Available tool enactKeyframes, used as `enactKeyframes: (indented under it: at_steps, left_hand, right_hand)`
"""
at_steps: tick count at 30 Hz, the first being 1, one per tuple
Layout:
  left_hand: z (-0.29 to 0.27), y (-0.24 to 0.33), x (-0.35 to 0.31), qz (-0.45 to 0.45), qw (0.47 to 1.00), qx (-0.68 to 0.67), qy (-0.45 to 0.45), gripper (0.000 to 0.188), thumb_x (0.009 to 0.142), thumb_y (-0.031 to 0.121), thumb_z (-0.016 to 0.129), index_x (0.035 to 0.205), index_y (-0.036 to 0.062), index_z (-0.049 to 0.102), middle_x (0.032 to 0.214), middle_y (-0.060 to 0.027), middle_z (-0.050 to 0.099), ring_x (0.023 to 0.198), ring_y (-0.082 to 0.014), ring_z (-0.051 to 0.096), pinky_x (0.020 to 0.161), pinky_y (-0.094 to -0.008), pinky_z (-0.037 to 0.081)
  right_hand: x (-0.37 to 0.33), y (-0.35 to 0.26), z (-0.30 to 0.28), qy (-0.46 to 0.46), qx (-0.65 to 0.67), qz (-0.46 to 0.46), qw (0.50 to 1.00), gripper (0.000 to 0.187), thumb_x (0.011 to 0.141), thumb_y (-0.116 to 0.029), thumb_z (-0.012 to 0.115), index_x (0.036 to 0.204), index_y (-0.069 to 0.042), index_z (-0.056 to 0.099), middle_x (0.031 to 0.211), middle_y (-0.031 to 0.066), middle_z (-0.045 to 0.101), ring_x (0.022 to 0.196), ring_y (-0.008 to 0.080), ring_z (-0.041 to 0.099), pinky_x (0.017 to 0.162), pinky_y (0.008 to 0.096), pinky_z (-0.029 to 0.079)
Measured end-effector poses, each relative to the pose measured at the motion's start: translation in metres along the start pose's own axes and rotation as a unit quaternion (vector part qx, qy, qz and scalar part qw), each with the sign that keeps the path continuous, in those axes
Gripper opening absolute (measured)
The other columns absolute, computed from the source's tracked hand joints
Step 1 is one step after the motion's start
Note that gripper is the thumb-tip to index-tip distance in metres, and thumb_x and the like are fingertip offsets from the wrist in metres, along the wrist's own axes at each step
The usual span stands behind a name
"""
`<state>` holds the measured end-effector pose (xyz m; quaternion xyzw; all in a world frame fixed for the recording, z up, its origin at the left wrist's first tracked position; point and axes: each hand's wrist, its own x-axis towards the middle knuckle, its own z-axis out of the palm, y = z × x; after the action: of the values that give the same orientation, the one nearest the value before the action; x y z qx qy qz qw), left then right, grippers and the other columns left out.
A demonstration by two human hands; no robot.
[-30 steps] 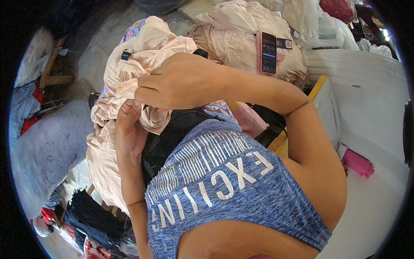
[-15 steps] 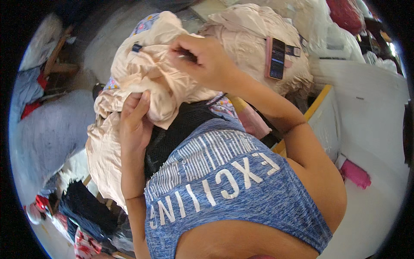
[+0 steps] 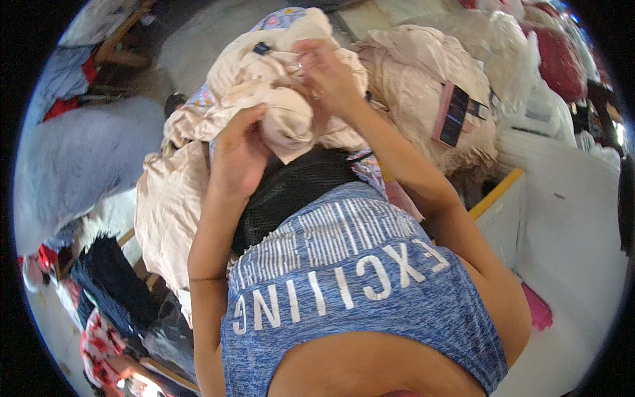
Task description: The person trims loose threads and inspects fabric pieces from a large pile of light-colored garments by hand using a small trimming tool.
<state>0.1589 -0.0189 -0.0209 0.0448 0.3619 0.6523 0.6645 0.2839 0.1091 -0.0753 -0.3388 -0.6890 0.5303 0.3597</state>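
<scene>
Cream cloth (image 3: 288,118) bunched; left hand (image 3: 241,153) touching it.

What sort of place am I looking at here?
Possibly a garment workroom or clothes storeroom: there is bunched cream cloth in front, a big heap of pale fabric to its right, and whitish plastic bags crowded at the upper right.

A pink-cased phone (image 3: 453,116); right of it, a plastic bag (image 3: 544,114) and maroon bundle (image 3: 559,63); far left of it, grey-blue fabric (image 3: 83,162).
</scene>
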Motion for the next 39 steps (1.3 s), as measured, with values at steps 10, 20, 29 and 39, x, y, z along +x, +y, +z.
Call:
enactKeyframes:
  at_steps: [10,20,29,39]
  left_hand:
    - [-0.004,0.006,0.003,-0.019,0.999,-0.014,0.04,0.036,0.085,0.016,0.042,0.115,-0.0051,0.043,0.115,-0.0139,0.05,0.109,-0.024,0.046,0.096,-0.0369,0.032]
    - [0.001,0.004,0.002,-0.043,0.999,-0.008,0.004,0.037,0.086,0.017,0.042,0.116,-0.0048,0.043,0.117,-0.0142,0.049,0.112,-0.0239,0.044,0.098,-0.0367,0.029]
    - [0.002,0.004,0.003,-0.048,0.999,-0.002,-0.012,0.039,0.085,0.015,0.043,0.118,-0.0051,0.04,0.118,-0.0143,0.048,0.111,-0.0239,0.045,0.097,-0.0375,0.032]
    - [0.002,0.004,0.001,-0.051,0.999,-0.015,0.0,0.039,0.084,0.014,0.044,0.118,-0.0048,0.04,0.118,-0.0141,0.048,0.11,-0.0239,0.045,0.097,-0.037,0.032]
  right_hand:
    - [-0.021,-0.009,-0.076,0.146,-0.185,0.07,0.969,0.013,0.078,-0.011,0.054,0.087,-0.005,0.062,0.082,0.008,0.06,0.08,0.0181,0.055,0.077,0.0267,0.04]
    - [-0.132,0.132,-0.356,0.445,0.0,0.253,0.859,0.014,0.075,-0.017,0.062,0.082,-0.004,0.06,0.072,0.0032,0.059,0.063,0.0105,0.054,0.052,0.0212,0.039]
    - [-0.135,0.135,-0.35,0.373,0.049,0.302,0.876,0.019,0.077,-0.014,0.062,0.091,-0.002,0.061,0.079,0.0038,0.062,0.067,0.0109,0.057,0.053,0.0202,0.043]
    - [-0.134,0.142,-0.345,0.397,0.029,0.291,0.87,0.018,0.074,-0.005,0.064,0.091,0.0,0.061,0.081,0.0069,0.063,0.068,0.0133,0.059,0.056,0.022,0.045]
